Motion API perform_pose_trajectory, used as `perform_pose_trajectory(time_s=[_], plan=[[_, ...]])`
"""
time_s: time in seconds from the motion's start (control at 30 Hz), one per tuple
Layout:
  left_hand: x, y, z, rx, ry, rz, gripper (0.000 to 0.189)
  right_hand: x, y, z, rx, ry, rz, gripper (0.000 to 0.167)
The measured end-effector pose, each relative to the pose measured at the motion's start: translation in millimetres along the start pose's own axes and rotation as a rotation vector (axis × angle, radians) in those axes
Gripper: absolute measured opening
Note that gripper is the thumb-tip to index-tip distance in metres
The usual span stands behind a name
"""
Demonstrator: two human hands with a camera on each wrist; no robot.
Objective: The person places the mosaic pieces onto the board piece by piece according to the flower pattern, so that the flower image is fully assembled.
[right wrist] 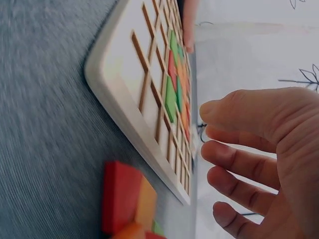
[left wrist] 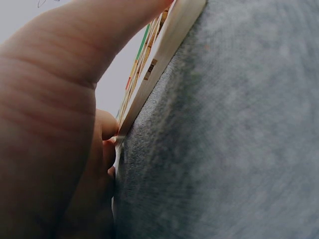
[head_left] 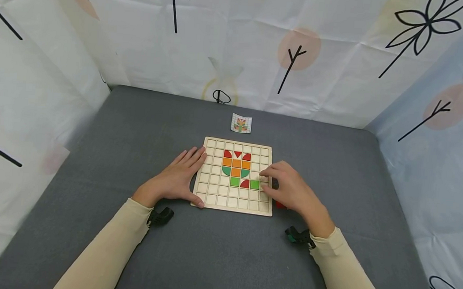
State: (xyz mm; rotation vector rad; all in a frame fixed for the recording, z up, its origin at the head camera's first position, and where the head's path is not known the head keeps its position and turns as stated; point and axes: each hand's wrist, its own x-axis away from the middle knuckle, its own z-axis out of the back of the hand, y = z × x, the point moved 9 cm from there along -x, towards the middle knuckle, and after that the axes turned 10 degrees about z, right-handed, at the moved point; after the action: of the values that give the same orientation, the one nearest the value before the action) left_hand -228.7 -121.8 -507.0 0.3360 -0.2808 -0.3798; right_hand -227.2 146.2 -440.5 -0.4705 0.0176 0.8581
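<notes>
A wooden grid board [head_left: 216,200] lies on the grey table, with red, orange and green pieces set in its cells. At the board's left side, my left hand [head_left: 178,175] rests against the edge, fingers extended and thumb at the near corner. My right hand [head_left: 293,189] hovers over the right edge, thumb and fingers apart, and holds nothing in the right wrist view. Closest to it on the board is a light green square [head_left: 254,184], beside a red quarter-round piece [head_left: 245,184]. The left wrist view shows my thumb along the board's side [left wrist: 149,74].
Loose blocks, among them a red block [right wrist: 119,194] and an orange block [right wrist: 145,199], lie on the table by the board's right side, partly hidden under my right hand in the head view. Behind the board lies a small pattern card [head_left: 241,123]. Printed cloth [head_left: 238,51] hangs around the table [head_left: 215,260].
</notes>
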Motion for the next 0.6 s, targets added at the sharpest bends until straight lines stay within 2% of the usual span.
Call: perform_pose_trajectory(time_s=[0.33,0.6], plan=[[-0.3,-1.4,-1.7,0.006,-0.002,-0.001,0.155,17.9,18.0,17.0,0.010,-0.009,-0.129,0.032],[-1.1,-2.8,-2.8,0.002,0.006,-0.008,0.155,31.0,25.0,30.4,0.024,-0.006,-0.136,0.031]])
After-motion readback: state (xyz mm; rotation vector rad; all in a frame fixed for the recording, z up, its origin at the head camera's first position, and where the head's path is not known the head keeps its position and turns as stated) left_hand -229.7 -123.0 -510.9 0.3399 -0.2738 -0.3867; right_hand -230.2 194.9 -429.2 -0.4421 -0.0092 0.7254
